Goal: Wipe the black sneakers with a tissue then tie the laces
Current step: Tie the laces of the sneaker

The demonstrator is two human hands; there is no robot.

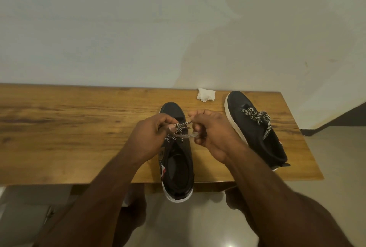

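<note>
Two black sneakers with white soles stand on the wooden table point(59, 128). The nearer sneaker point(177, 169) sits in the middle, its heel hanging over the table's front edge. My left hand point(150, 135) and my right hand point(210, 134) hover over its tongue, each pinching a strand of its black-and-white lace point(181, 131), which stretches between them. The second sneaker point(255, 128) lies to the right with its lace in a bow point(257, 117). A crumpled white tissue point(206, 94) rests at the table's back edge.
The table stands against a pale wall point(138, 29). Its right end stops near a dark skirting board point(336, 120). Below the front edge is a light tiled floor point(198, 223), with my legs under the table.
</note>
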